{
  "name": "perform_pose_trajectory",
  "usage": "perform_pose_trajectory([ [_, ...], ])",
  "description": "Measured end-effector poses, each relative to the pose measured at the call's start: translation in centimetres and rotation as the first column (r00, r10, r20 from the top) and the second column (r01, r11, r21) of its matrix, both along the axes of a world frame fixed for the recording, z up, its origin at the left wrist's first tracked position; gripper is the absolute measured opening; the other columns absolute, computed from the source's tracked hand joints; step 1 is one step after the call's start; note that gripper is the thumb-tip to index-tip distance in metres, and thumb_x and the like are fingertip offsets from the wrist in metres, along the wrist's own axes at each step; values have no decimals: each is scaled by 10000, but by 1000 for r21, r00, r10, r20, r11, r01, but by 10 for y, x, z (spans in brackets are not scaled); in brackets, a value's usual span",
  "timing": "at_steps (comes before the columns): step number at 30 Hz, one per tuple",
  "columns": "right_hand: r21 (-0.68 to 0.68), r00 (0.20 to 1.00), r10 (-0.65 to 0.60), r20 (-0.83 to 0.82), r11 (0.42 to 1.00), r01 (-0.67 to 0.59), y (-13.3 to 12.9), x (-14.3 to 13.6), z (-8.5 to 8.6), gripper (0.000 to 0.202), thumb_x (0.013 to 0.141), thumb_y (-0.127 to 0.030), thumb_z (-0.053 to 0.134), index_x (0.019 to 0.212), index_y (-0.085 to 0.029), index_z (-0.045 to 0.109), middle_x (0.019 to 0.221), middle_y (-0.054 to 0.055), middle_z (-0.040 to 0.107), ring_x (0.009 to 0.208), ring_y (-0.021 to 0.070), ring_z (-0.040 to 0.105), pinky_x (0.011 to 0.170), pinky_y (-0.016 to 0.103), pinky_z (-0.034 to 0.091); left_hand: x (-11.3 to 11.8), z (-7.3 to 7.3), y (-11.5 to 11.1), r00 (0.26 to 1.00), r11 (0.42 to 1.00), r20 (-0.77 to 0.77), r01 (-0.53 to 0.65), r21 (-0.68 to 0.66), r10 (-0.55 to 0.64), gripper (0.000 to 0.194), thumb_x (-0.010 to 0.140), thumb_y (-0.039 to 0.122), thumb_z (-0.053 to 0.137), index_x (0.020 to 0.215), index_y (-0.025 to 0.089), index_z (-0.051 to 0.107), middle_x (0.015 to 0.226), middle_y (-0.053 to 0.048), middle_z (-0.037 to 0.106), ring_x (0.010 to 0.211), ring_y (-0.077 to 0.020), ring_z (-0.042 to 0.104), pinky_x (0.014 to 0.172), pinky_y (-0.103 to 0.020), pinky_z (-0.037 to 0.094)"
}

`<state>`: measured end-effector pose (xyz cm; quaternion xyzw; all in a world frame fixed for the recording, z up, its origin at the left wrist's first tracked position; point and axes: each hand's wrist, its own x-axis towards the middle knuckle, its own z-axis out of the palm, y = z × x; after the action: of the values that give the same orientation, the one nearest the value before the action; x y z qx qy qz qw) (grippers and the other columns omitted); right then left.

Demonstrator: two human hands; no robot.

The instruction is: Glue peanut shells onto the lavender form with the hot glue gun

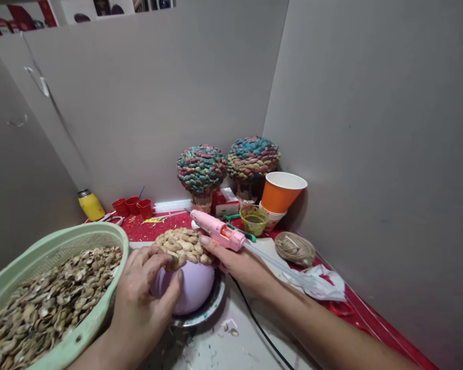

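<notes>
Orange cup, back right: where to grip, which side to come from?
I'd pinch the near rim of the orange cup from above and in front. Its wide mouth faces up, uncovered. It leans right, toward the grey wall, so that side looks tight, and its narrower base appears to rest on a white cup.

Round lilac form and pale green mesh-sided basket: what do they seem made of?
Round lilac form: smooth with a soft sheen, perhaps balloon rubber or plastic. Pale green mesh-sided basket: likely satin plastic, judging by its moulded-looking rim.
</notes>
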<state>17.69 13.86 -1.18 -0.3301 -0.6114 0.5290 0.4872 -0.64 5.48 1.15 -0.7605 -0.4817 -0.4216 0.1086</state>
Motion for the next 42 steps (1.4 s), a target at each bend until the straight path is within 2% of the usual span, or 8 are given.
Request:
perform_pose_trajectory([
  [10,-83,999,29,-43,996,-33,-3,0,0,433,823,-488,669,1150,-204,672,1136,88,682,1074,279,611,867,388,523,0,-9,-3,984,993,175,10,113,-30,346,766,56,667,1055,200,544,989,-51,608,947,-208,574,855,-377,463],
  [16,-57,1000,3,-30,998,-5,-6,0,6,408,811,-471,685,1113,-197,693,1054,74,711,1043,270,625,898,395,511,9,-6,-22,890,898,321,184,399,-325,492,732,-53,577,1137,225,540,743,30,571,612,-130,529,613,-290,484],
  [22,14,1000,21,20,1000,-21,-2,2,-2,365,859,-473,631,1086,-194,694,1102,77,692,1068,262,609,934,414,491,7,1,-23,967,955,37,243,171,-252,296,773,-25,593,994,167,556,645,4,611,555,-125,537,553,-264,463],
  [27,35,998,-31,63,999,29,0,4,-3,344,835,-475,653,1010,-183,704,1004,61,701,985,243,627,919,384,497,9,-14,-32,898,911,-175,412,8,-405,249,824,39,556,1056,130,536,595,-17,625,500,-143,520,494,-271,398],
  [33,129,983,-105,151,988,86,-3,8,7,313,859,-456,619,989,-178,684,923,39,692,885,221,624,846,355,517,22,-40,-47,770,754,-185,493,-434,-610,191,882,85,475,1056,134,537,641,-16,611,522,-149,525,492,-266,368],
  [37,160,963,-175,204,977,144,-8,11,11,370,853,-503,613,968,-156,674,855,28,670,857,213,603,812,341,508,25,-29,-44,811,510,41,405,-759,-584,168,907,119,443,809,196,555,647,11,561,552,-120,510,518,-215,365],
  [40,188,938,-229,260,965,183,-11,11,14,392,869,-516,582,916,-137,675,794,9,629,807,190,588,771,328,497,25,-19,-45,824,307,139,354,-883,-549,188,867,123,500,704,210,535,602,41,502,502,-108,445,483,-204,323],
  [42,197,933,-229,277,964,178,-12,12,16,378,881,-498,570,944,-141,678,772,-9,610,767,168,580,753,313,488,27,-18,-50,826,229,209,373,-899,-523,155,817,118,562,698,217,553,623,37,530,523,-119,465,492,-213,319],
])
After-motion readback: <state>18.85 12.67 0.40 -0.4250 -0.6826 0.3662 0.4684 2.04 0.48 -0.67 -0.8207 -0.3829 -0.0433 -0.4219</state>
